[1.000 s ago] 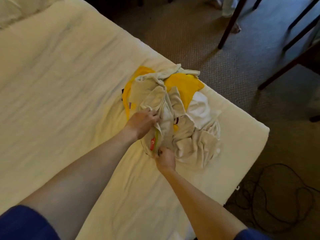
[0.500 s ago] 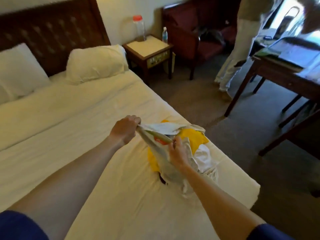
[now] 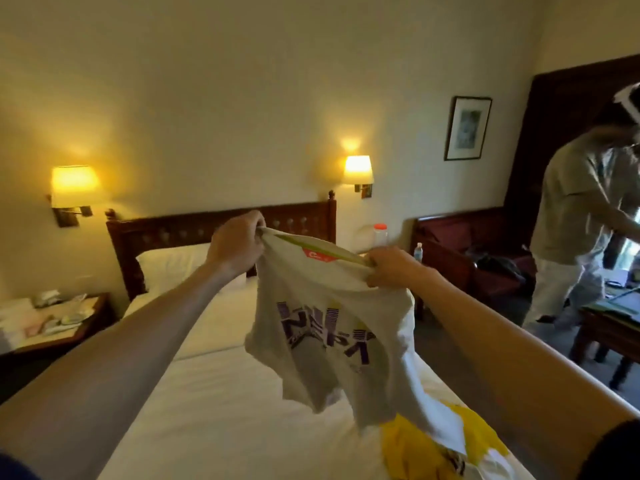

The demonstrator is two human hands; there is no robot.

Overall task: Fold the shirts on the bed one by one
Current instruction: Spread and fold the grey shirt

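One white shirt (image 3: pixel 332 327) hangs in the air above the bed (image 3: pixel 221 410), held up by its collar edge; purple lettering shows through the cloth, and a red tag sits just under the collar. I see my left hand (image 3: pixel 235 245) with fingers curled tight round the left end of the collar, and my right hand (image 3: pixel 391 268) gripping the right end the same way. Collar stretched taut between the two fists. Shirt's lower part droops and bunches, hem trailing toward the near right of the mattress.

Near right, under the hanging cloth: a yellow shirt (image 3: pixel 419 441) lying crumpled on the sheet, with another pale garment beside it.

Farther out: white pillow (image 3: pixel 173 268) against the dark wooden headboard (image 3: pixel 166 233). Two lit wall lamps, one far left (image 3: pixel 74 185), one right of the headboard (image 3: pixel 358 169). Left nightstand (image 3: pixel 59 327) cluttered with pale items, too blurred to name. Right of the bed, a red-lidded jar (image 3: pixel 380 233) and a small bottle (image 3: pixel 418 251). Dark red armchair (image 3: pixel 467 251) beyond. Framed picture (image 3: pixel 468 128) on the wall. A person in light clothes (image 3: pixel 575 237) stands far right by a wooden table (image 3: pixel 613 323).
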